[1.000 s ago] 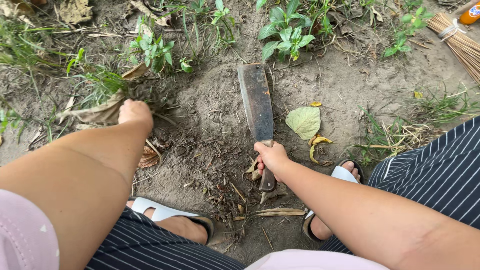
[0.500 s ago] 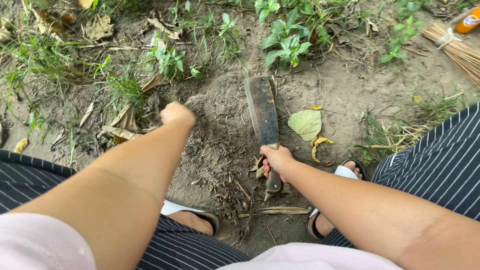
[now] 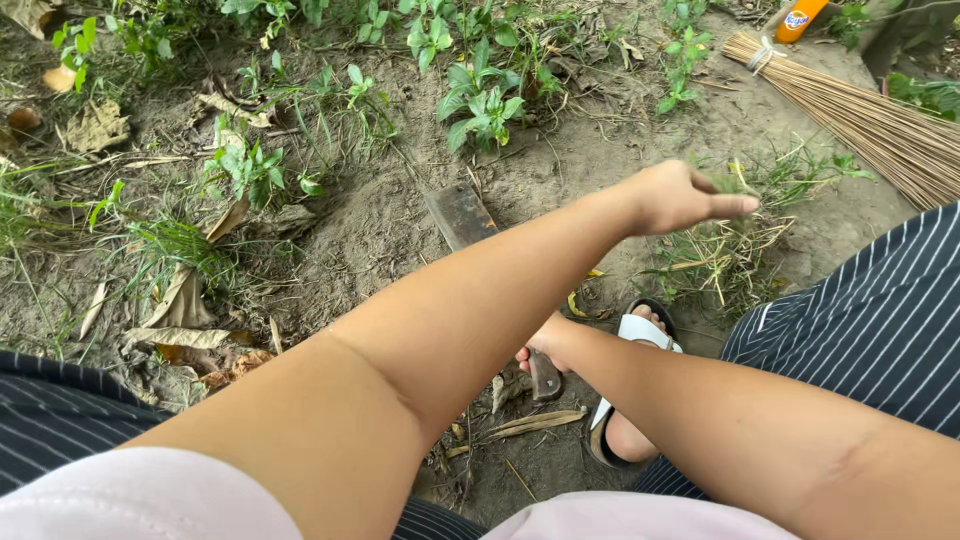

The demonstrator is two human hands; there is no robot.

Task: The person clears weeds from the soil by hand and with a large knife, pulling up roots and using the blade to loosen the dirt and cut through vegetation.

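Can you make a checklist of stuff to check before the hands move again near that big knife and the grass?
1. Right hand gripping the big knife's handle: ok.
2. Knife blade lying flat on the soil: ok, though the crossing arm hides most of it.
3. Left hand away from the blade: ok, it reaches over the grass clump.
4. Left hand holding grass: cannot tell; a finger points out.
5. Sandalled foot clear of the knife: not ok, it sits close beside the handle.

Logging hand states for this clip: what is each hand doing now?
Left hand: partly open, pinching grass.
Right hand: shut on knife handle, mostly hidden.
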